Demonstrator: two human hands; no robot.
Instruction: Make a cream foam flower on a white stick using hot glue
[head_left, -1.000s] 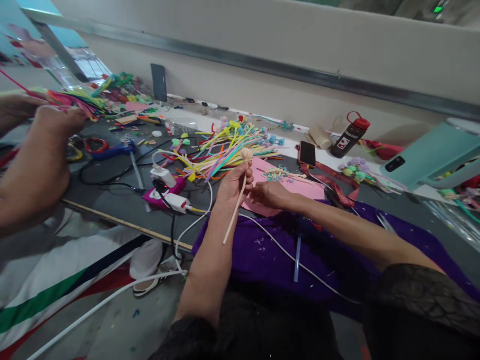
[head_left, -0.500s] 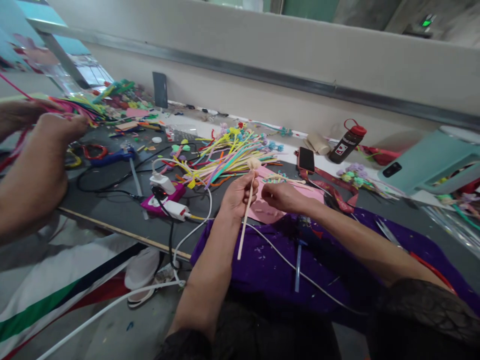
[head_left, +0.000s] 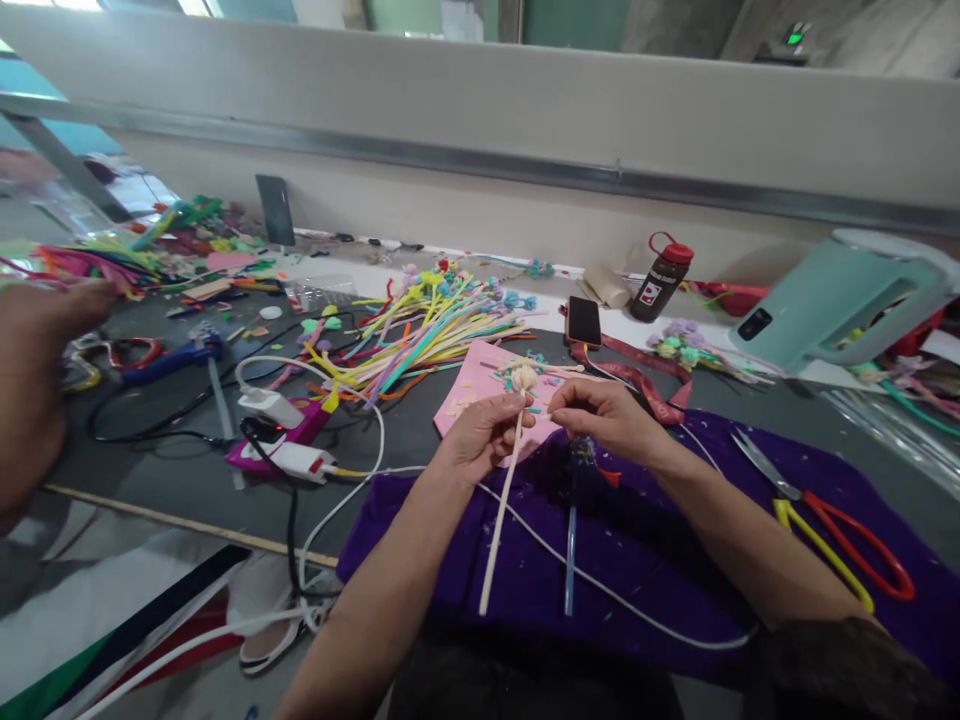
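Note:
My left hand (head_left: 484,435) pinches a cream fuzzy-stick flower (head_left: 501,530) just below its fluffy head, and the long stem hangs down toward me. Close beside it, my right hand (head_left: 611,415) has its thumb and fingertips pressed together; a small pale bit seems to show there, too small to name. Under both hands lies a pink sheet (head_left: 469,375) with cream pieces and small teal-and-cream stems on it. A glue gun (head_left: 582,458), partly hidden below my right hand, rests on the purple cloth (head_left: 420,520) with its clear glue stick (head_left: 570,560) pointing toward me.
Red-and-yellow scissors (head_left: 825,515) lie on the cloth at right. Behind are colourful fuzzy sticks (head_left: 442,335), a phone (head_left: 583,322), a bottle (head_left: 660,280) and a mint kettle (head_left: 817,305). A power strip (head_left: 281,440), white cables and another person's arm (head_left: 37,390) are at left.
The view has shifted right, showing the scissors fully. My right hand has turned, its pinched fingertips now beside the flower stem. The other person's arm has slid toward the left edge.

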